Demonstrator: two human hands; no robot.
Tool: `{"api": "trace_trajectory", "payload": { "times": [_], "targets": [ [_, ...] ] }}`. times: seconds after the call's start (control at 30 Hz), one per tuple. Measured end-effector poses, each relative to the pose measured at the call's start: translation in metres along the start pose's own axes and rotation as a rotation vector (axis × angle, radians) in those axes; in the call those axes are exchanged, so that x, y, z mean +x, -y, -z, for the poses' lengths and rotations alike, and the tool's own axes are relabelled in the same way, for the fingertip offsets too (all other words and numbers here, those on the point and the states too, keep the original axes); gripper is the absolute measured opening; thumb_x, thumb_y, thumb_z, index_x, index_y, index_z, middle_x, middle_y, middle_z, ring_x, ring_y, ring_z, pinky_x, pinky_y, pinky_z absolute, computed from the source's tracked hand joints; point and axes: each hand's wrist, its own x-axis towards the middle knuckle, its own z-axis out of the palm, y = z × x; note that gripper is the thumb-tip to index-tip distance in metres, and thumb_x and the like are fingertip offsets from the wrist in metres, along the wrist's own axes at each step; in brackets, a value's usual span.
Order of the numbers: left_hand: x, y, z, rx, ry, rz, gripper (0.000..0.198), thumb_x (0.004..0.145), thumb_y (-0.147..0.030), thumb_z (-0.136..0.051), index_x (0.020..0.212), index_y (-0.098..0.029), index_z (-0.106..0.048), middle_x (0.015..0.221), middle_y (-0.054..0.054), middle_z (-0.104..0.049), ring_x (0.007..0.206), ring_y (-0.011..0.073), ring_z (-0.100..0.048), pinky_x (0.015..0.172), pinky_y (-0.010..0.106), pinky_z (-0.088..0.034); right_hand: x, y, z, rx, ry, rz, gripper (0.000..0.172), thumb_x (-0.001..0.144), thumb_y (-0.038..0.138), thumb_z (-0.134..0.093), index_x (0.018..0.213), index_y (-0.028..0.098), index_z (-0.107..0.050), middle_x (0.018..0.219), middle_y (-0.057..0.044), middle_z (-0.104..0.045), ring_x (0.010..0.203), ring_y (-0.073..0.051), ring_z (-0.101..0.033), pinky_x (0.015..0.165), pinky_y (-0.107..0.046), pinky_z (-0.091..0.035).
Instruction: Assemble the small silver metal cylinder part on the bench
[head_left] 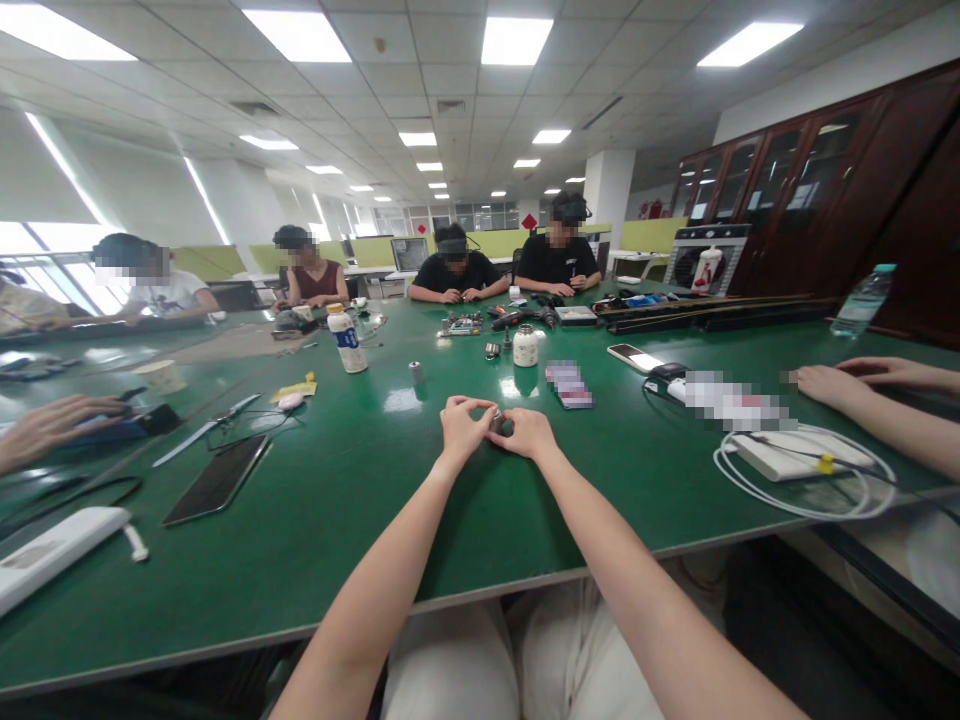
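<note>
My left hand (466, 428) and my right hand (529, 433) meet over the green table, with thumbs and fingertips closed around a small metallic piece (496, 421). Its exact kind is too small to make out, and the fingers cover most of it. Ahead and to the left stands a short grey metal cylinder (415, 373). Beyond my right hand are a white round bottle (526, 346) and a small dark metal part (492, 351). A phone with a lit, blurred screen (570, 385) lies just to the right of them.
A drink bottle (346, 340), a knife (206, 430) and a dark tablet-like slab (217, 480) are on the left. To the right lie a white box with coiled cable (799, 455) and a clear water bottle (864, 302). Other people sit around the green table (360, 540).
</note>
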Motion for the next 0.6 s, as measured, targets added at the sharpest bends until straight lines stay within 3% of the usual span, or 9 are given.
{"api": "trace_trajectory", "payload": {
  "times": [0.23,0.4,0.5,0.6],
  "targets": [
    [0.001,0.001,0.002,-0.111,0.032,-0.005,0.017,0.077,-0.024,-0.073,0.094,-0.026,-0.075,0.078,0.001,-0.077,0.096,0.0233,-0.069,0.097,0.041,-0.048,0.0,0.0,0.0,-0.021,0.01,0.0,0.044,0.086,0.063,-0.058,0.097,0.023,-0.071,0.095,-0.005,-0.073,0.087,-0.02,-0.067,0.071,-0.027,-0.043],
    [0.003,0.001,-0.001,-0.179,-0.082,0.01,0.01,0.077,-0.024,-0.073,0.086,-0.023,-0.068,0.083,0.002,-0.076,0.084,0.0193,-0.073,0.091,0.036,-0.052,0.0,0.0,0.001,-0.023,0.002,-0.011,0.043,0.085,0.063,-0.058,0.097,0.023,-0.071,0.094,-0.005,-0.073,0.085,-0.02,-0.067,0.07,-0.027,-0.044],
    [0.006,0.011,0.002,-0.163,-0.185,0.081,0.008,0.078,-0.026,-0.072,0.082,-0.023,-0.065,0.084,0.002,-0.076,0.083,0.0191,-0.073,0.088,0.034,-0.052,-0.001,0.001,0.001,-0.012,0.0,-0.014,0.043,0.085,0.064,-0.058,0.093,0.023,-0.072,0.092,-0.005,-0.073,0.085,-0.02,-0.067,0.07,-0.027,-0.044],
    [0.007,0.029,0.007,-0.043,-0.101,0.188,0.009,0.076,-0.026,-0.074,0.079,-0.025,-0.066,0.077,0.001,-0.077,0.089,0.0233,-0.071,0.088,0.04,-0.05,-0.001,0.001,0.002,-0.008,-0.008,-0.011,0.045,0.084,0.065,-0.058,0.092,0.023,-0.072,0.092,-0.005,-0.073,0.085,-0.02,-0.067,0.071,-0.027,-0.044]
  ]
}}
